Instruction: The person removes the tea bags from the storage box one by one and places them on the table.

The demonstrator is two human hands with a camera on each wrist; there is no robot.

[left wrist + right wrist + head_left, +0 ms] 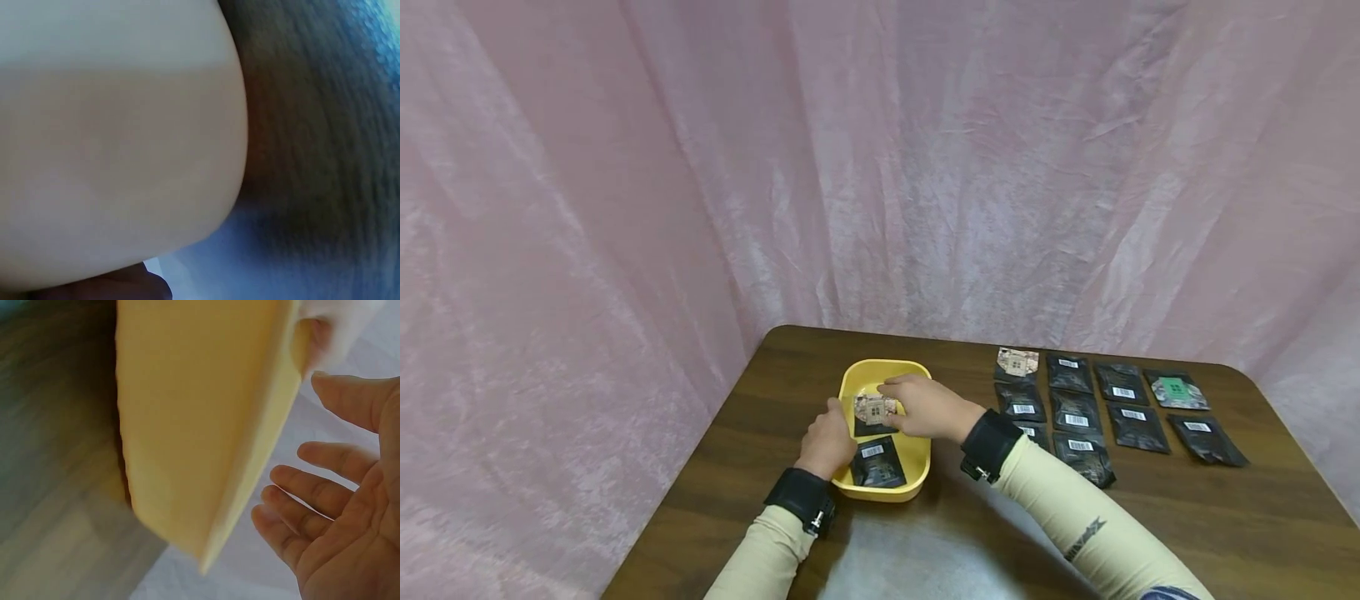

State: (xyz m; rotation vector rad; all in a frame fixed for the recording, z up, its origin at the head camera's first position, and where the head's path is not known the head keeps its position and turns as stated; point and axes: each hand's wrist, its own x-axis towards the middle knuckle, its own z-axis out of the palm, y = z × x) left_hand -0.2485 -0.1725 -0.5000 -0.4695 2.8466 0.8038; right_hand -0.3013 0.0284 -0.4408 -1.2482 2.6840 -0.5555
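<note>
A yellow plastic basin [919, 454] stands on the table. My left hand [829, 442] grips its left rim; in the left wrist view that hand's skin [119, 162] fills much of the frame. Inside the basin lie a black packet with a barcode label [878, 463] and a packet with a patterned top [874, 411]. Over the basin's right rim reaches my right hand [928, 407], its fingertips close to the patterned packet. The right wrist view shows this hand's fingers [312, 494] spread and loosely bent, with nothing between them, beside the basin's outer wall [194, 412].
Several black packets [1077, 412] lie in columns on the right of the brown wooden table [1240, 517]. Among them are a patterned packet [1017, 364] and one with a green label [1177, 390]. A pink curtain [880, 167] hangs behind the table.
</note>
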